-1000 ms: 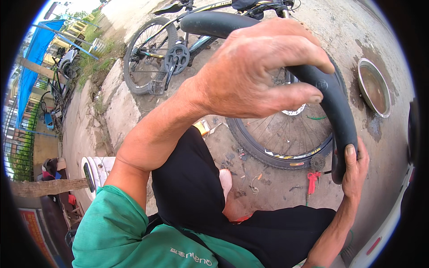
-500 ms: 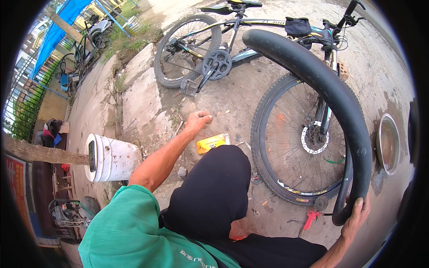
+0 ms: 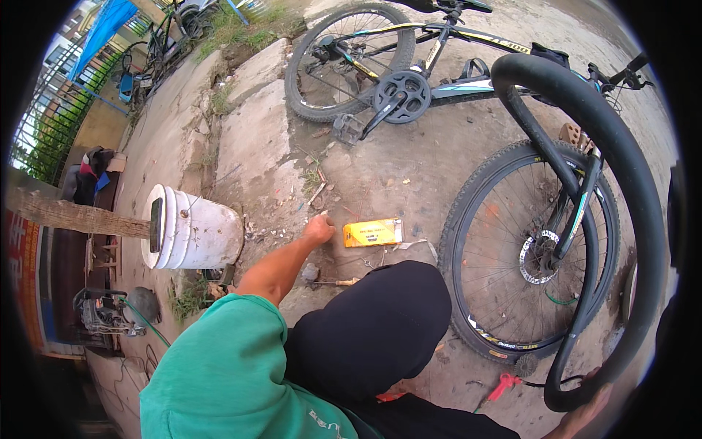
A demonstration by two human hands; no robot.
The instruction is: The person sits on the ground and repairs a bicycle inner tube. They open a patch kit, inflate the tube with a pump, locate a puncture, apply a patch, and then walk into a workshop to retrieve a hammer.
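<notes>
An inflated black inner tube (image 3: 627, 139) forms a long loop on my right, held up over the bicycle's front wheel (image 3: 468, 307). My right hand (image 3: 591, 411) is closed round the tube's near end, partly lost at the dark rim of the view. My left hand (image 3: 319, 229) is closed above the ground, just left of a yellow box (image 3: 373, 233); whatever its fingers hold, if anything, is hidden. The bicycle (image 3: 431, 84) lies on its side beyond my knees. A red air gun (image 3: 503, 385) on a black hose lies below the wheel.
A dirty white bucket (image 3: 201, 228) stands at left, a wooden post (image 3: 80, 217) beside it. A screwdriver-like tool (image 3: 344, 282) lies by my knee. Farther left is a compressor-like machine (image 3: 102, 311). A metal basin (image 3: 629, 293) is mostly hidden behind the tube.
My view has swung, shifting the bicycle and box rightward. My left hand has come nearer to me, left of the box. The tube has tilted, so its loop shows more openly; my right hand keeps hold.
</notes>
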